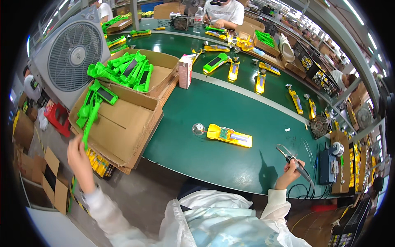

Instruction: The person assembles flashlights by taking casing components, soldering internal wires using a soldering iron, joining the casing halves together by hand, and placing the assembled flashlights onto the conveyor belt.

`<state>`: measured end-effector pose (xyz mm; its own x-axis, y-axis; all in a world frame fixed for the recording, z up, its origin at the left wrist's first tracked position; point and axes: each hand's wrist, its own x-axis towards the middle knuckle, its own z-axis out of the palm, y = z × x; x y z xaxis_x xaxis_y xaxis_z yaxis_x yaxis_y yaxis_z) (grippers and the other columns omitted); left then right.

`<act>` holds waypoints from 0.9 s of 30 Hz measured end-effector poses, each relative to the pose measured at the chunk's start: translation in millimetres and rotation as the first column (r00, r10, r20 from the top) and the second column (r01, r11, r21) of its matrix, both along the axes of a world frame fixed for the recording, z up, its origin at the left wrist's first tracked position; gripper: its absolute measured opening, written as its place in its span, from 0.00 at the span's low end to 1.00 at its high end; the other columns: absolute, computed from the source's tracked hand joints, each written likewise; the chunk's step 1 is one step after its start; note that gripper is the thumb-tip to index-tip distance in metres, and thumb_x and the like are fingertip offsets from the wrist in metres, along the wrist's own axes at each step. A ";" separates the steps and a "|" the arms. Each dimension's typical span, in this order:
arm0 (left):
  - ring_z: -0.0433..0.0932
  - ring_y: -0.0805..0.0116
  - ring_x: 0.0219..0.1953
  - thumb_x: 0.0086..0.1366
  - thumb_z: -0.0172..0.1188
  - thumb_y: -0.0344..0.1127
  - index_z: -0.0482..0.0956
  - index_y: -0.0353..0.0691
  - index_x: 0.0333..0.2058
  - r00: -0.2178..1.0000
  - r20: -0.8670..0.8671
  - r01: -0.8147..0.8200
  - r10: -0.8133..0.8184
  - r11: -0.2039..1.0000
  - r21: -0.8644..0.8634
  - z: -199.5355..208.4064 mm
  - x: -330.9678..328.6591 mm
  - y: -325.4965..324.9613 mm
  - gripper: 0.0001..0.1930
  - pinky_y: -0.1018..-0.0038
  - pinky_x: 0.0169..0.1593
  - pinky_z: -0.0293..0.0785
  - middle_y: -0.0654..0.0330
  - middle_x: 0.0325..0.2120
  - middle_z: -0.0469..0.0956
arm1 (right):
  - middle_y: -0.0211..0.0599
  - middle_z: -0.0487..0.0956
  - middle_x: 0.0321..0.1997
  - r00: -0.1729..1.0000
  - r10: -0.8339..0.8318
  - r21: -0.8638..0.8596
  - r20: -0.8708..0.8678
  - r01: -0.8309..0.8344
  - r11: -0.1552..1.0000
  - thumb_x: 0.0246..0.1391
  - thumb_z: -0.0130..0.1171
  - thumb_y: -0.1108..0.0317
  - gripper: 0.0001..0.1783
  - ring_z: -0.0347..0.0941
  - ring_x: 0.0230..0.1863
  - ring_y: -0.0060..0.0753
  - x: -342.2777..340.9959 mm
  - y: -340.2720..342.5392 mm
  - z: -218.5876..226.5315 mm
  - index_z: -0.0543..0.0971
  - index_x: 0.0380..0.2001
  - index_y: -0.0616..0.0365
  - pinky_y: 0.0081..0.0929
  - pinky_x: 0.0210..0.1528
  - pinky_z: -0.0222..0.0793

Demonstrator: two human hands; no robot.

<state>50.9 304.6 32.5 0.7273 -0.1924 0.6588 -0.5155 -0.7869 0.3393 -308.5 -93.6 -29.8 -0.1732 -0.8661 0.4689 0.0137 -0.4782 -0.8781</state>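
At the far left, the left hand point(78, 158) reaches out to the flattened cardboard box point(123, 123) that overhangs the near left corner of the green surface point(193, 148); its fingers are closed around the low end of a long green plastic shell point(91, 111), which slopes up across the cardboard toward a heap of like green shells point(127, 70) in the open box behind. The shell looks light, stiff and hollow, a thin moulding that would likely flex or crack if twisted, so a hold round the narrow handle end, as here, seems sound. Toward the middle of the surface lies a yellow shell half point(230, 135), open side up with a small circuit board showing, a round silvery reflector point(198, 129) just beside its left end; those exposed parts look delicate. At the near right edge the right hand point(290, 173) has its fingers wrapped pen-fashion round a soldering iron point(297, 164), tip raised above the surface, cord trailing right.
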 end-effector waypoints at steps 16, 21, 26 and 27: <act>0.67 0.61 0.35 0.45 0.52 0.19 0.74 0.38 0.38 0.440 -0.137 0.852 -0.887 0.461 -0.248 -73.9 -162.1 -168.7 0.18 0.68 0.40 0.62 0.59 0.29 0.67 | 0.22 0.61 0.16 0.987 -0.034 0.073 0.160 0.022 0.997 0.48 0.51 0.65 0.07 0.54 0.16 0.11 -5.2 28.3 18.4 0.65 0.25 0.54 0.11 0.16 0.45; 0.67 0.63 0.35 0.48 0.53 0.20 0.74 0.39 0.37 0.442 -0.223 0.881 -0.869 0.467 -0.077 -75.8 -155.8 -183.0 0.15 0.70 0.41 0.60 0.60 0.28 0.67 | 0.25 0.64 0.15 0.996 -0.012 0.069 0.090 0.006 0.998 0.48 0.53 0.68 0.08 0.56 0.15 0.12 1.4 29.7 20.4 0.66 0.27 0.58 0.12 0.17 0.48; 0.66 0.59 0.40 0.48 0.58 0.28 0.75 0.41 0.38 0.417 -0.274 0.908 -0.867 0.409 0.088 -65.2 -162.8 -200.4 0.15 0.68 0.45 0.59 0.58 0.36 0.68 | 0.28 0.68 0.22 0.989 0.028 0.128 0.143 -0.046 0.991 0.44 0.56 0.75 0.10 0.63 0.22 0.14 -1.2 30.8 -1.7 0.66 0.29 0.59 0.10 0.23 0.57; 0.66 0.59 0.40 0.48 0.58 0.28 0.75 0.41 0.38 0.414 -0.293 0.910 -0.862 0.405 0.093 -62.3 -167.6 -205.8 0.15 0.68 0.45 0.59 0.58 0.36 0.68 | 0.28 0.68 0.22 0.990 0.023 0.147 0.139 -0.043 0.988 0.44 0.56 0.75 0.10 0.63 0.22 0.14 -0.7 31.3 -8.9 0.66 0.29 0.59 0.10 0.23 0.57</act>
<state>-116.7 98.8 -29.8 0.1511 -0.9057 0.3962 -0.9160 0.0224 0.4005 -309.3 -62.3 -38.7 -0.1969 -0.9310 0.3073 0.1524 -0.3387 -0.9285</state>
